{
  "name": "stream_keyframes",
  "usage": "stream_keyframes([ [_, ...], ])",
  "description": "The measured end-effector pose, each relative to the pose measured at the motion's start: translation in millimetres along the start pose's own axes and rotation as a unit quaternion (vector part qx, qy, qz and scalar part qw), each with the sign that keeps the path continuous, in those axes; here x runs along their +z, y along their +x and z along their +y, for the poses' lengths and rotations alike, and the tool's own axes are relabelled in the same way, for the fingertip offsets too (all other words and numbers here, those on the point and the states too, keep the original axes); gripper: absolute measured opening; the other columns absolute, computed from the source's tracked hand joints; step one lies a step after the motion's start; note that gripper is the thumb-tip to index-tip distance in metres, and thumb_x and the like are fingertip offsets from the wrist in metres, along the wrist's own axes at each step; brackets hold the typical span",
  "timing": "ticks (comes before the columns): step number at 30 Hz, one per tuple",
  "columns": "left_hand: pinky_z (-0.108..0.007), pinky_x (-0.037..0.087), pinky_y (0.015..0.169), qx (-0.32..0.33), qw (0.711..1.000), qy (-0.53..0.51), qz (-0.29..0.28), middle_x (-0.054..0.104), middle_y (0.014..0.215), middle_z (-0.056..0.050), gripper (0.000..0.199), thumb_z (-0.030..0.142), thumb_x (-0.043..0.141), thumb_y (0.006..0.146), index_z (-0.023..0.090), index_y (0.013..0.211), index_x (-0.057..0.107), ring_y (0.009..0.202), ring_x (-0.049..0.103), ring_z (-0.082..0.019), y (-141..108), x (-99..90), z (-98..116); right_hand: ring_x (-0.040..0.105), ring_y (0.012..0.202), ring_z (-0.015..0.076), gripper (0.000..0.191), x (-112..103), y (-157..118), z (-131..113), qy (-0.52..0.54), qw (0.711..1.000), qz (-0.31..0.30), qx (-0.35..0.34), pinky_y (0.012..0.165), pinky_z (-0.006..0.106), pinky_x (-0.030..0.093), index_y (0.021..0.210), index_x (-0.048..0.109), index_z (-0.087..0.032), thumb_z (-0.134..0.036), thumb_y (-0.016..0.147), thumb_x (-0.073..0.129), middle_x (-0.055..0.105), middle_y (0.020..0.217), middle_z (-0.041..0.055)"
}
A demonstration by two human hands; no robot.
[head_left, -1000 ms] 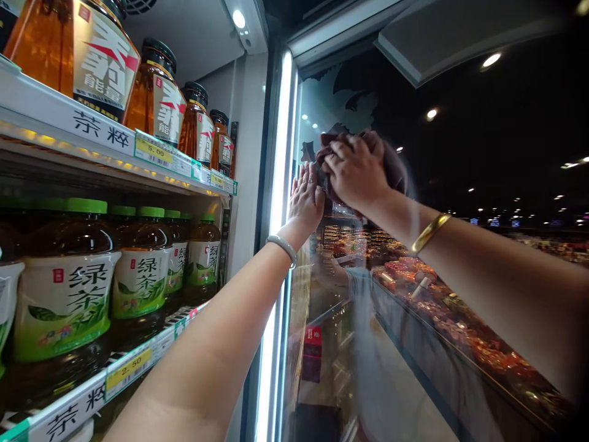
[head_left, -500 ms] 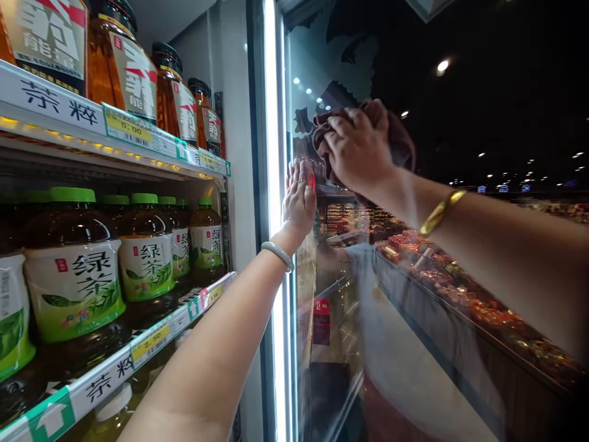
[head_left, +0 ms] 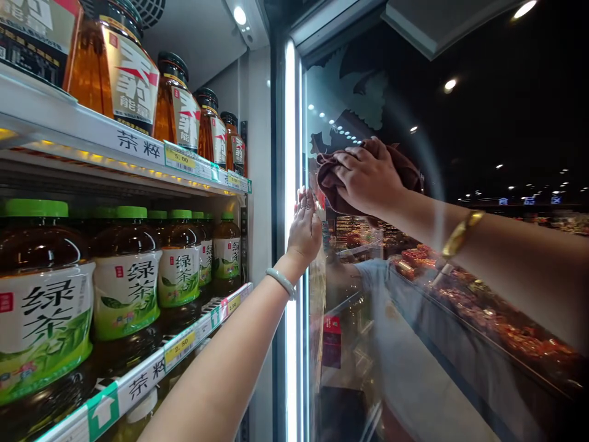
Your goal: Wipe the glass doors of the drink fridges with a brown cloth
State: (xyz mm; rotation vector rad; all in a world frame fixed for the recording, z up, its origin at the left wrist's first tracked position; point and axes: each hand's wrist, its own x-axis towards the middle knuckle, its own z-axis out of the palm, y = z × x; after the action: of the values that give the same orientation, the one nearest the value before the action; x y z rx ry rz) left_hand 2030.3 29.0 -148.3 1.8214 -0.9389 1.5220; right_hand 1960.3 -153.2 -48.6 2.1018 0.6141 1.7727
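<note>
My left hand (head_left: 305, 228), with a pale bangle at the wrist, lies flat against the edge of the glass door, fingers pointing up beside the bright light strip (head_left: 291, 245). It holds nothing. To its right and higher up, my right hand (head_left: 368, 178) presses a dark brown cloth (head_left: 402, 169) on the glass door (head_left: 414, 80), its fingers spread over the bunched fabric. A gold bangle (head_left: 461, 234) circles the right wrist.
On the left, an upper shelf (head_left: 92, 126) bears amber bottles (head_left: 131, 73); a lower shelf (head_left: 151, 362) holds green-capped tea bottles (head_left: 126, 276). Behind the glass is a long display of packaged goods (head_left: 473, 301). A leaf-like decal (head_left: 363, 98) marks the door.
The view has shifted, so shelves, door and hands appear elsewhere in the frame. My right hand and the cloth are slightly lower on the glass. My left hand stays at the door edge.
</note>
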Motion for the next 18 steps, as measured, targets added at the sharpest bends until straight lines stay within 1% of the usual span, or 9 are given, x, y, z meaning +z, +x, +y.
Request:
stream_keyframes([
  [2, -0.046, 0.019, 0.135, -0.005, 1.0, -0.001, -0.008, 0.03, 0.174, -0.004, 0.06, 0.028, 0.022, 0.107, 0.024, 0.166, 0.028, 0.164, 0.014, -0.019, 0, 3.9, 1, 0.037, 0.152, 0.0393, 0.048, 11, 12, -17, 0.013, 0.999, -0.018, 0.026, 0.124, 0.081, 0.011, 0.141, 0.064, -0.021, -0.031, 0.103, 0.036, 0.051, 0.16, 0.0106],
  [3, -0.046, 0.02, 0.135, -0.006, 1.0, -0.003, -0.008, 0.031, 0.174, -0.005, 0.059, 0.029, 0.022, 0.107, 0.023, 0.166, 0.029, 0.164, 0.015, -0.019, -1, 6.7, 1, 0.036, 0.154, 0.0383, 0.048, 16, 12, -27, 0.014, 0.999, -0.036, 0.011, 0.125, 0.081, 0.01, 0.141, 0.064, -0.024, -0.027, 0.103, 0.035, 0.051, 0.16, 0.0086],
  [5, -0.046, 0.021, 0.135, -0.003, 1.0, -0.007, 0.007, 0.032, 0.173, -0.006, 0.06, 0.031, 0.022, 0.107, 0.021, 0.165, 0.031, 0.163, 0.017, -0.019, -5, 12.9, 1, 0.035, 0.155, 0.0342, 0.047, 23, -1, -44, 0.009, 0.998, -0.053, -0.021, 0.129, 0.074, 0.015, 0.139, 0.066, -0.028, -0.026, 0.103, 0.037, 0.052, 0.16, 0.0044],
  [7, -0.046, 0.022, 0.134, 0.011, 1.0, -0.007, 0.026, 0.034, 0.172, -0.009, 0.06, 0.033, 0.02, 0.107, 0.018, 0.164, 0.032, 0.163, 0.019, -0.02, -13, 18.6, 2, 0.037, 0.154, 0.0331, 0.045, 22, -29, -47, 0.0, 0.997, -0.056, -0.06, 0.129, 0.07, 0.022, 0.138, 0.067, -0.028, -0.028, 0.104, 0.037, 0.053, 0.159, 0.0038],
  [10, -0.049, 0.021, 0.135, 0.075, 0.997, 0.004, 0.012, 0.039, 0.17, -0.011, 0.06, 0.033, 0.019, 0.108, 0.017, 0.164, 0.034, 0.162, 0.024, -0.021, -25, 25.9, 11, 0.04, 0.152, 0.032, 0.043, 5, -73, -20, -0.009, 0.992, -0.056, -0.113, 0.127, 0.069, 0.027, 0.14, 0.064, -0.026, -0.033, 0.107, 0.037, 0.055, 0.157, 0.004],
  [12, -0.048, 0.022, 0.134, 0.125, 0.992, -0.001, 0.003, 0.043, 0.168, -0.009, 0.059, 0.032, 0.019, 0.108, 0.02, 0.164, 0.035, 0.16, 0.029, -0.02, -28, 32.6, 22, 0.042, 0.15, 0.0307, 0.043, -10, -87, 8, -0.015, 0.993, -0.036, -0.107, 0.128, 0.067, 0.025, 0.141, 0.063, -0.025, -0.036, 0.107, 0.039, 0.057, 0.156, 0.0044],
  [15, -0.046, 0.026, 0.133, 0.139, 0.989, -0.026, 0.043, 0.048, 0.165, -0.007, 0.058, 0.033, 0.017, 0.11, 0.025, 0.164, 0.036, 0.159, 0.033, -0.018, -21, 50.1, 43, 0.043, 0.149, 0.0327, 0.045, -24, -84, 40, -0.017, 1.0, 0.024, -0.012, 0.127, 0.068, 0.022, 0.143, 0.062, -0.024, -0.036, 0.107, 0.04, 0.057, 0.155, 0.0074],
  [17, -0.046, 0.027, 0.133, 0.114, 0.988, -0.038, 0.093, 0.045, 0.167, -0.008, 0.058, 0.036, 0.016, 0.11, 0.024, 0.164, 0.034, 0.159, 0.033, -0.018, -14, 66.3, 54, 0.04, 0.15, 0.0367, 0.047, -24, -79, 43, -0.007, 0.998, 0.04, 0.054, 0.125, 0.074, 0.019, 0.147, 0.06, -0.025, -0.034, 0.105, 0.04, 0.055, 0.157, 0.0091],
  [18, -0.046, 0.026, 0.133, 0.098, 0.988, -0.041, 0.115, 0.043, 0.168, -0.009, 0.059, 0.037, 0.016, 0.11, 0.024, 0.165, 0.032, 0.16, 0.031, -0.019, -12, 74.7, 59, 0.038, 0.151, 0.0382, 0.048, -22, -80, 41, -0.003, 0.998, 0.033, 0.062, 0.125, 0.076, 0.017, 0.148, 0.059, -0.025, -0.032, 0.105, 0.04, 0.053, 0.159, 0.0094],
])
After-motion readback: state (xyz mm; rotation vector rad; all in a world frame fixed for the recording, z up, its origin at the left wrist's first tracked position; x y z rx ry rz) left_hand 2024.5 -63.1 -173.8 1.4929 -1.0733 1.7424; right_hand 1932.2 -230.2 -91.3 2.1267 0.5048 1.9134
